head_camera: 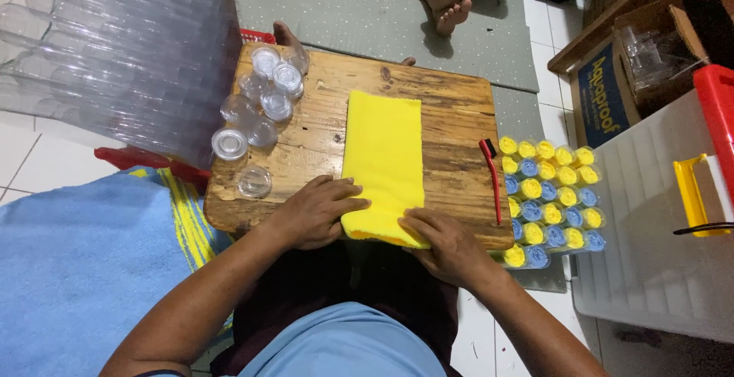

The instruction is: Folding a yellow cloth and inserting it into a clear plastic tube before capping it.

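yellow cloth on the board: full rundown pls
The yellow cloth is a plain bright, soft-looking fabric folded into a long rectangle. It lies flat on the wooden board, running from mid-board to the near edge, where it slightly overhangs. The left hand presses its near-left side; the right hand covers its near-right corner.

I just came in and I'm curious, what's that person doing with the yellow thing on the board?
A person sits at a low wooden board with both hands on the near end of a folded yellow cloth. The left hand presses its left edge, the right hand its near corner. Small clear lids lie to the left, a red-handled brush to the right, and yellow and blue filled cups stand beside the board.
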